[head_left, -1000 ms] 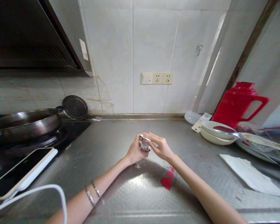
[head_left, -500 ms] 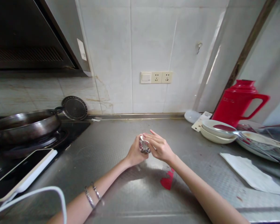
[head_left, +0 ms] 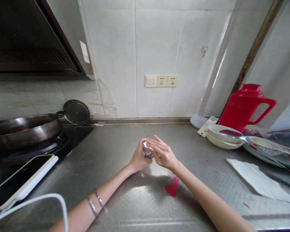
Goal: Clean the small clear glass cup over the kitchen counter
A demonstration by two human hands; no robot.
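My left hand (head_left: 137, 158) is wrapped round a small, shiny silver, foil-like thing (head_left: 147, 152), above the middle of the metal counter. What is inside the foil, if anything, is hidden. From the other side my right hand (head_left: 166, 155) reaches over it, with its fingers laid together on the top edge of the foil and the thumb tucked below. Both hands touch the thing, and the fingers cover much of it. A torn red piece (head_left: 172, 188), perhaps paper or plastic, lies flat on the counter just below my right wrist.
A steel pan (head_left: 26, 130) sits on the black stove at left, near a phone (head_left: 21, 180) with a white cable (head_left: 59, 196). At right are stacked bowls (head_left: 223, 141), a red thermos jug (head_left: 244, 104), a patterned plate (head_left: 263, 156) with utensils, and a white napkin (head_left: 258, 178).
My right fingers have shifted slightly on the foil thing, and a bright flap of foil that stuck up by the fingertips shows less. The view has moved a little; both hands stay in place.
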